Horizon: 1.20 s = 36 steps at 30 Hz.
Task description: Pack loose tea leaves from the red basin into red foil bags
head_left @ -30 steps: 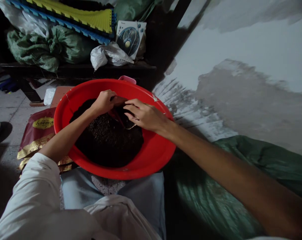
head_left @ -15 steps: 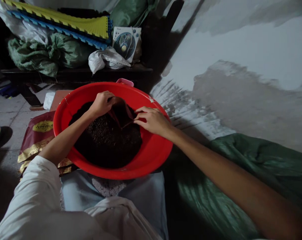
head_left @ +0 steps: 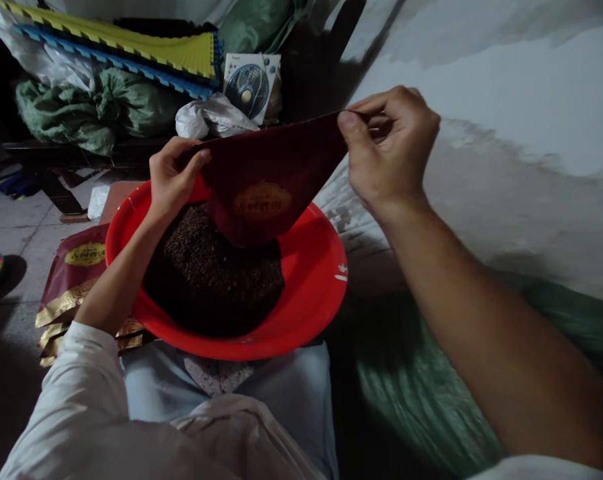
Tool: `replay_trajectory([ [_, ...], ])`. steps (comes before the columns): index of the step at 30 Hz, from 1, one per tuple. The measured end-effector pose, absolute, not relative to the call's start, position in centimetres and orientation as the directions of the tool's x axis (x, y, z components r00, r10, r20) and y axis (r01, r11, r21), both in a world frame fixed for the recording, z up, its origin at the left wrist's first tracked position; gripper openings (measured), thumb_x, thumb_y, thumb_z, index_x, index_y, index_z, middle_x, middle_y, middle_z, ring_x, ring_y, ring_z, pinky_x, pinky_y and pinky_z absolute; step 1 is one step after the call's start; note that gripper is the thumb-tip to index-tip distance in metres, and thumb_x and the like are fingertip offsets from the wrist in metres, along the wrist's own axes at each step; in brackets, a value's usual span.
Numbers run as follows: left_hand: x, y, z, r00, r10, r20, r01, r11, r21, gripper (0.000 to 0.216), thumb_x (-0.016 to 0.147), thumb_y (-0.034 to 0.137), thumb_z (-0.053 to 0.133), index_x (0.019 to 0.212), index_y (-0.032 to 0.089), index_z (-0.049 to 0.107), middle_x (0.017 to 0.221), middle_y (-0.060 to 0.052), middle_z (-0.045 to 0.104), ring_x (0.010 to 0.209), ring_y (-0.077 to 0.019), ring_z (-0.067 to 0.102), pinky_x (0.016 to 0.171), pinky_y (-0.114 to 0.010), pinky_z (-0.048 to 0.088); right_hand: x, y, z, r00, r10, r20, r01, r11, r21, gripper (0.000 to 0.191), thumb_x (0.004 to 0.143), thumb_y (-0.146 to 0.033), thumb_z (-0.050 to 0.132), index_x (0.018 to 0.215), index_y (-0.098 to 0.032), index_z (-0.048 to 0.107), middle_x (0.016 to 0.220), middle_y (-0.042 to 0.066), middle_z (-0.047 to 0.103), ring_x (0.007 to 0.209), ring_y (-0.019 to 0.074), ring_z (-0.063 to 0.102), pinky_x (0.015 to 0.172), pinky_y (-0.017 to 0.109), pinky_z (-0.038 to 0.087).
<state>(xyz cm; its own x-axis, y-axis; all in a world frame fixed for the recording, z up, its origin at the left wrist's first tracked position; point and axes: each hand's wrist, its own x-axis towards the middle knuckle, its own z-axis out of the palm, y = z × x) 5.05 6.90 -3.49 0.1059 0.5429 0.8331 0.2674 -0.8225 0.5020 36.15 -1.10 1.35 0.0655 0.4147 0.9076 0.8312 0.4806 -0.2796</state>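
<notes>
The left hand (head_left: 174,180) and the right hand (head_left: 388,143) hold a maroon paper wrapper (head_left: 264,180) spread between them, its gold-edged oval label facing the camera. Each grip is narrow: the left pinches one upper corner between thumb and fingers, and the right pinches the opposite corner, with the thumb on the front. The wrapper hangs in a sagging triangle, its lower point over a dark, crumbly mound (head_left: 211,280) in a red plastic basin (head_left: 311,267); whether the two touch, I cannot tell. The basin sits on the person's lap, on light blue trousers (head_left: 291,393), below a white sleeve (head_left: 66,393). More maroon-and-gold wrappers (head_left: 76,280) lie on the floor to the left. Ahead, a shelf (head_left: 131,148) carries a green woven sack (head_left: 81,113), foam mats (head_left: 116,60) and a white plastic bag (head_left: 211,117)
</notes>
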Motion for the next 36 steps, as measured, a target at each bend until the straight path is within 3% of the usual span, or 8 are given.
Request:
replay_trajectory([
  [7, 4.8, 6.6, -3.4, 0.102, 0.561, 0.821, 0.314, -0.802, 0.509, 0.053, 0.099, 0.071, 0.055, 0.107, 0.021, 0.071, 0.09, -0.006, 0.068, 0.092, -0.0215, 0.072, 0.081, -0.035, 0.063, 36.5, 0.0, 1.0, 0.112, 0.425, 0.898, 0.817, 0.475, -0.327, 0.02, 0.098, -0.036, 0.07, 0.096, -0.016, 0.072, 0.096, 0.009, 0.071, 0.075, 0.013, 0.063, 0.073, 0.03, 0.05],
  [11, 5.2, 6.6, -3.6, 0.116, 0.564, 0.817, 0.317, -0.801, 0.508, 0.053, 0.1, 0.071, 0.053, 0.107, 0.022, 0.071, 0.092, -0.006, 0.067, 0.094, -0.0217, 0.072, 0.082, -0.035, 0.063, 37.1, 0.9, 0.6, 0.155, 0.448, 0.88, 0.824, 0.433, -0.365, 0.012, 0.096, -0.028, 0.071, 0.094, -0.016, 0.073, 0.09, 0.008, 0.073, 0.076, 0.0143, 0.065, 0.073, 0.031, 0.05],
  [17, 5.6, 7.9, -4.6, 0.185, 0.572, 0.8, 0.261, -0.813, 0.521, 0.057, 0.1, 0.073, 0.049, 0.122, 0.022, 0.064, 0.102, -0.008, 0.066, 0.1, -0.0224, 0.072, 0.082, -0.036, 0.063, 36.6, 2.0, 1.8, 0.145, 0.416, 0.898, 0.822, 0.455, -0.343, 0.014, 0.098, -0.027, 0.07, 0.092, -0.015, 0.07, 0.086, 0.008, 0.072, 0.08, 0.0159, 0.066, 0.07, 0.029, 0.049],
  [22, 5.7, 8.4, -5.1, 0.158, 0.592, 0.79, 0.258, -0.797, 0.546, 0.056, 0.1, 0.074, 0.049, 0.116, 0.023, 0.064, 0.096, -0.006, 0.065, 0.101, -0.0227, 0.073, 0.082, -0.037, 0.064, 35.5, 1.7, 4.2, 0.089, 0.413, 0.906, 0.829, 0.474, -0.297, 0.022, 0.102, -0.036, 0.066, 0.092, -0.016, 0.068, 0.087, 0.006, 0.071, 0.083, 0.0157, 0.066, 0.072, 0.029, 0.048],
  [28, 5.2, 5.1, -2.4, 0.065, 0.473, 0.879, 0.21, -0.867, 0.451, 0.05, 0.104, 0.071, 0.044, 0.122, 0.027, 0.062, 0.108, -0.003, 0.066, 0.113, -0.0219, 0.071, 0.093, -0.039, 0.062, 35.8, 0.3, 5.0, 0.053, 0.327, 0.944, 0.769, 0.589, -0.247, 0.042, 0.101, -0.057, 0.06, 0.092, -0.017, 0.068, 0.084, 0.003, 0.064, 0.081, 0.0141, 0.06, 0.073, 0.032, 0.045],
  [30, 4.7, 4.6, -1.7, 0.067, 0.458, 0.886, 0.221, -0.873, 0.434, 0.046, 0.104, 0.068, 0.049, 0.122, 0.028, 0.063, 0.11, -0.003, 0.067, 0.112, -0.021, 0.07, 0.095, -0.038, 0.061, 35.8, 0.7, 3.5, 0.103, 0.359, 0.928, 0.76, 0.573, -0.306, 0.043, 0.1, -0.059, 0.062, 0.09, -0.018, 0.065, 0.082, 0.003, 0.062, 0.077, 0.013, 0.056, 0.071, 0.031, 0.044],
  [32, 4.2, 4.8, -1.6, 0.09, 0.464, 0.881, 0.248, -0.867, 0.432, 0.042, 0.102, 0.065, 0.055, 0.118, 0.027, 0.065, 0.107, -0.003, 0.069, 0.107, -0.0209, 0.069, 0.093, -0.038, 0.061, 35.8, 1.6, 1.5, 0.172, 0.475, 0.863, 0.719, 0.538, -0.44, 0.039, 0.099, -0.056, 0.066, 0.085, -0.019, 0.06, 0.076, 0.001, 0.058, 0.069, 0.0114, 0.051, 0.066, 0.03, 0.042],
  [36, 3.6, 6.2, -2.3, 0.117, 0.509, 0.853, 0.305, -0.836, 0.457, 0.041, 0.1, 0.062, 0.061, 0.111, 0.024, 0.069, 0.098, -0.005, 0.069, 0.101, -0.0225, 0.069, 0.09, -0.039, 0.061, 35.8, 3.0, -1.8, 0.211, 0.743, 0.636, 0.475, 0.491, -0.731, 0.038, 0.096, -0.054, 0.069, 0.08, -0.023, 0.052, 0.068, -0.004, 0.051, 0.062, 0.0112, 0.046, 0.062, 0.03, 0.043],
])
